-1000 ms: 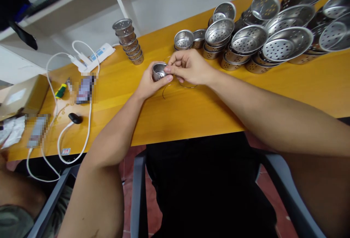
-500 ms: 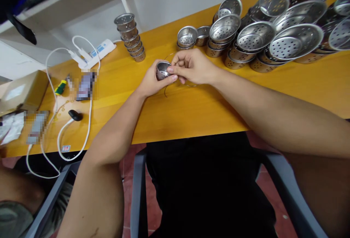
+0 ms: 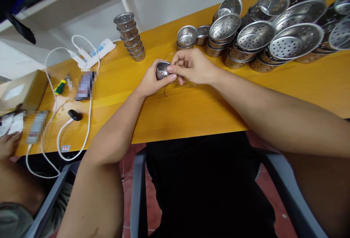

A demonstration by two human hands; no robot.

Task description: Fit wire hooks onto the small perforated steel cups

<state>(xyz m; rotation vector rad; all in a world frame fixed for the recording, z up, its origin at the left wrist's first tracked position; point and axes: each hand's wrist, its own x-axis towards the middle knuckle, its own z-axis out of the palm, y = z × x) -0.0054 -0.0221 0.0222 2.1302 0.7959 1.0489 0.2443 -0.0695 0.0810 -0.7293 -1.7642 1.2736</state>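
Note:
My left hand (image 3: 151, 80) is closed around a small perforated metal cup (image 3: 161, 71), its open mouth tilted up towards me. My right hand (image 3: 195, 66) pinches at the cup's right rim, thumb against the fingers. A thin wire (image 3: 165, 92) curves out below the cup and also shows above and below the right hand. It appears to run through the right hand's fingers, though the pinched part is hidden. Both hands are just above the yellow wooden table (image 3: 188, 117).
A stack of perforated cups (image 3: 131, 37) stands behind my left hand. Several stacked perforated cups and bowls (image 3: 255, 41) fill the back right. On the left are a power strip (image 3: 101, 52), cables, a phone (image 3: 85, 85), a screwdriver (image 3: 60, 87), a box (image 3: 27, 92) and another person's hand (image 3: 9, 145).
Another person's hand has come in at the left edge beside the white wrapping. My own hands and the cup have hardly moved.

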